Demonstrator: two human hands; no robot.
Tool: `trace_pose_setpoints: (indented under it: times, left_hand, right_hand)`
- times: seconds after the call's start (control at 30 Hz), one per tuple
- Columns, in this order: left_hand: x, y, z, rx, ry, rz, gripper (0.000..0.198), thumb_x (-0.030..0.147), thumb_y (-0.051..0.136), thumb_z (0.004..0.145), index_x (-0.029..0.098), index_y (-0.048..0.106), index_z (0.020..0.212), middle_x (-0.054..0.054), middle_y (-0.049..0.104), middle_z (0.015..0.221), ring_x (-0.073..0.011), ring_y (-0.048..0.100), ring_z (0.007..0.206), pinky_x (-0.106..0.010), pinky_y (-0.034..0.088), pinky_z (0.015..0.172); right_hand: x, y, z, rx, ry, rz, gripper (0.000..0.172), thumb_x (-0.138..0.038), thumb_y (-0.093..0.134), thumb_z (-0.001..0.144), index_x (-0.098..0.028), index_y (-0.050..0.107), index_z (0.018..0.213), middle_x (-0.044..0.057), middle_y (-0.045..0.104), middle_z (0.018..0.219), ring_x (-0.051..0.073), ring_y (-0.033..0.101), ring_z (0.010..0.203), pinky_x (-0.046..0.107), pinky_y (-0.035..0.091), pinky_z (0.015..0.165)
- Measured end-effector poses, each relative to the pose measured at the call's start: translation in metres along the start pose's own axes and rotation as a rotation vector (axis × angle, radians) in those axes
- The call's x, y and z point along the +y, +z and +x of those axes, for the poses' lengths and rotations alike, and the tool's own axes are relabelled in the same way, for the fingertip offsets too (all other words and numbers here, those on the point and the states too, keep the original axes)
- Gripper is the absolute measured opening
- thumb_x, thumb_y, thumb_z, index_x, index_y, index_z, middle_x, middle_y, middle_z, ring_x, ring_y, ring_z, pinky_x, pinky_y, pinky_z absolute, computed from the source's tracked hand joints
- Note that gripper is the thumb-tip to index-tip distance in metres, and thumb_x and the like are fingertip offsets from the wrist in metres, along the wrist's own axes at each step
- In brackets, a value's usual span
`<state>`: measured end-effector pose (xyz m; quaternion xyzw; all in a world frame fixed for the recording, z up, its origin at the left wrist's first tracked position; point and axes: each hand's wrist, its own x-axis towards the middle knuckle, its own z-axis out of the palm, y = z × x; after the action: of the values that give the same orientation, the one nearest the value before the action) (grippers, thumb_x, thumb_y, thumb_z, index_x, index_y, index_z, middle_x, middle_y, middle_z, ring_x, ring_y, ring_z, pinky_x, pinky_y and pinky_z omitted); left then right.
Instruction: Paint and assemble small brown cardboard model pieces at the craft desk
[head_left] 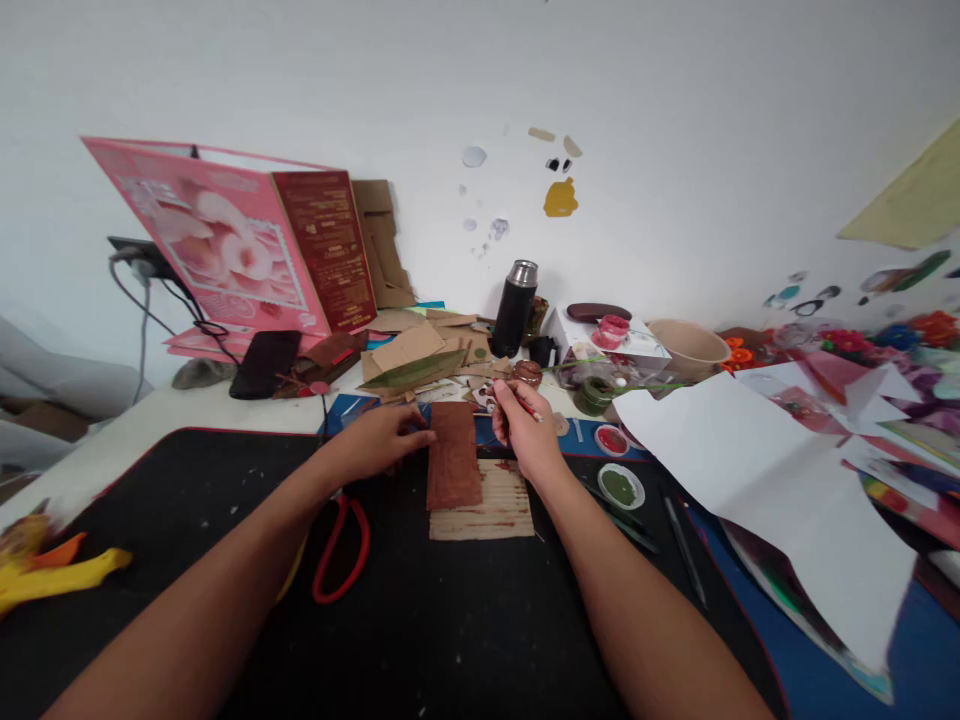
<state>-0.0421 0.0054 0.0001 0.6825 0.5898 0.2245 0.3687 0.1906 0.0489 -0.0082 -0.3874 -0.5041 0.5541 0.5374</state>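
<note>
A brown-painted cardboard rectangle (454, 462) lies partly over a bare corrugated cardboard piece (506, 505) with brown smears. My left hand (384, 438) is beside the painted rectangle's left edge, fingers apart, the thumb tip at or just over that edge. In my right hand (523, 425), closed in a pinch, is a thin paintbrush (532, 412); its tip is too small to make out. Just beyond the right hand stands a small jar of brown paint (527, 373). Red-handled scissors (343, 550) lie below my left wrist.
A black mat (450, 620) covers the desk. Cardboard scraps (411, 347), a black flask (515, 310) and a phone (265, 364) stand or lie behind. To the right are red paint (612, 440), green paint (621, 487), a pen (684, 550) and white paper (765, 490).
</note>
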Motion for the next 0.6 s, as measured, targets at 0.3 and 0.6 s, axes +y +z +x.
trace_pose_setpoints:
  times: [0.3, 0.6]
  left_hand:
    - [0.006, -0.003, -0.007, 0.148, 0.390, 0.304, 0.061, 0.059, 0.070, 0.092, 0.020, 0.064, 0.139, -0.014, 0.069, 0.139, -0.0328, 0.061, 0.130, -0.046, 0.047, 0.111]
    - [-0.001, 0.017, -0.010, -0.075, 0.381, 0.437, 0.105, 0.069, 0.075, 0.085, 0.021, 0.031, 0.168, -0.019, 0.042, 0.168, -0.0400, 0.037, 0.156, -0.056, 0.030, 0.126]
  right_hand:
    - [0.000, 0.004, -0.007, -0.056, -0.015, -0.079, 0.043, -0.064, 0.070, 0.090, -0.021, 0.067, 0.085, -0.007, 0.054, 0.054, 0.009, 0.046, 0.042, 0.019, 0.034, 0.038]
    - [0.004, -0.006, -0.006, -0.075, -0.186, -0.553, 0.032, -0.051, 0.056, 0.104, -0.023, 0.066, 0.092, -0.001, 0.067, 0.066, 0.017, 0.061, 0.057, 0.027, 0.045, 0.057]
